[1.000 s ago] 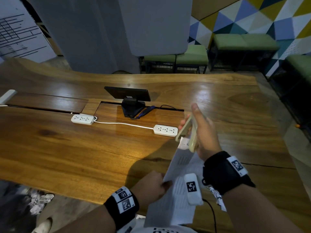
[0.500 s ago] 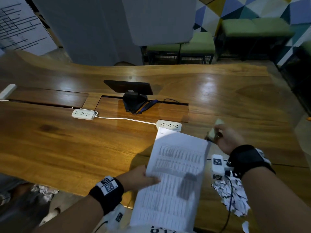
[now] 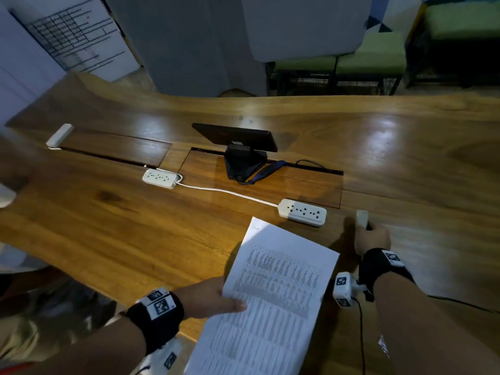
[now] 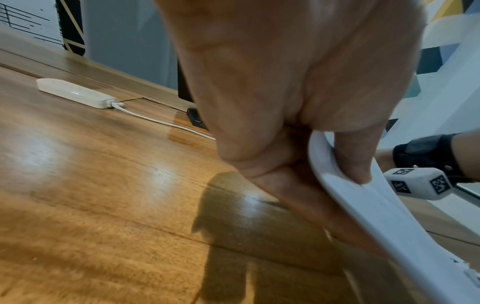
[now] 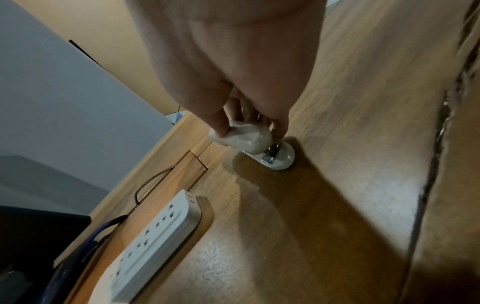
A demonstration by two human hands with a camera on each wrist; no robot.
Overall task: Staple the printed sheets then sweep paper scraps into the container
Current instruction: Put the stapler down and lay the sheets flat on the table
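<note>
You can read no text here. The sheets point(image 3: 273, 299) carry rows of print too blurred to make out. The poster point(image 3: 78, 36) shows only a ruled grid. The wrist tags point(image 3: 159, 304) bear coded squares, no letters.

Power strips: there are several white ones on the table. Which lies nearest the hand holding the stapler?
The power strip just beyond the printed sheets' top edge, left of the right hand and stapler. The others lie farther left.

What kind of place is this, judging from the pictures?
Probably a shared office or co-working room: a long wooden table with power strips, a small monitor, and green cushioned benches behind.
</note>
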